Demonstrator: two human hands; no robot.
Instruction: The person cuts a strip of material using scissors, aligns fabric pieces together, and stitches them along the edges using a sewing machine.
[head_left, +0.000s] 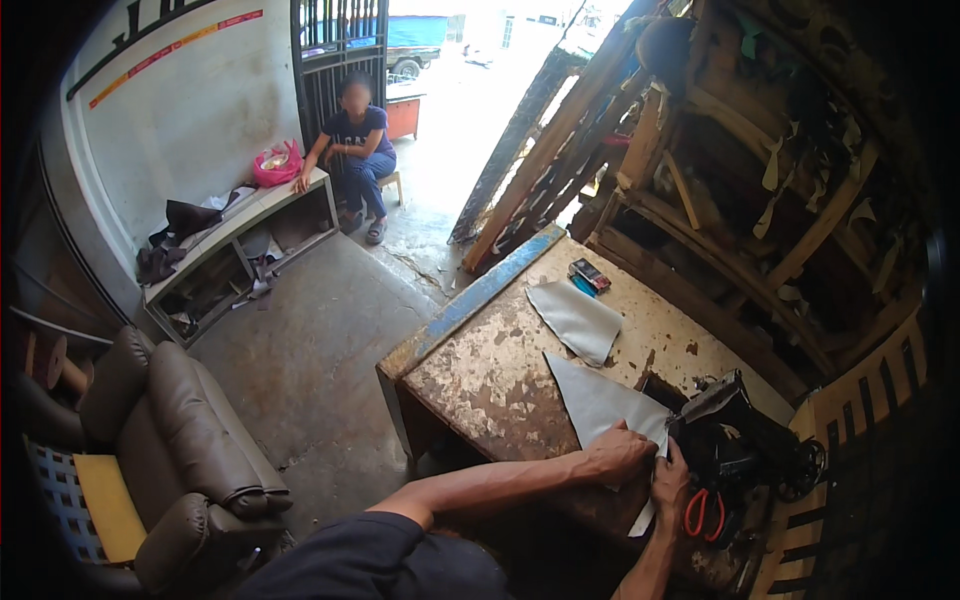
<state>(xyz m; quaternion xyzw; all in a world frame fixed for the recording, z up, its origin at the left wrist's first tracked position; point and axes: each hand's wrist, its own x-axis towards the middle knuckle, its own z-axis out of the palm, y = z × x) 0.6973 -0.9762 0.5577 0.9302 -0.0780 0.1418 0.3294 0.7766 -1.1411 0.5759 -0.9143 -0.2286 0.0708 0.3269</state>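
Observation:
My left hand (615, 452) presses with curled fingers on a pale grey triangular piece of material (590, 395) at the worn table's right end. My right hand (670, 480) grips that piece's narrow edge beside the needle end of a black sewing machine (740, 430). Red-handled scissors (704, 512) lie just right of my right hand. A second grey piece (575, 320) lies farther back on the worn table (475, 360), near a small dark packet (589, 276). The exact contact of my fingertips at the machine is too small to tell.
A person (355, 150) sits by the doorway, beside a low shelf unit (230, 250) holding a pink bag (278, 160) and dark scraps. A brown padded sofa (190, 430) stands at the left. Leaning wooden boards and frames (690, 190) line the right, with a slatted wooden piece (850, 420) beside the machine.

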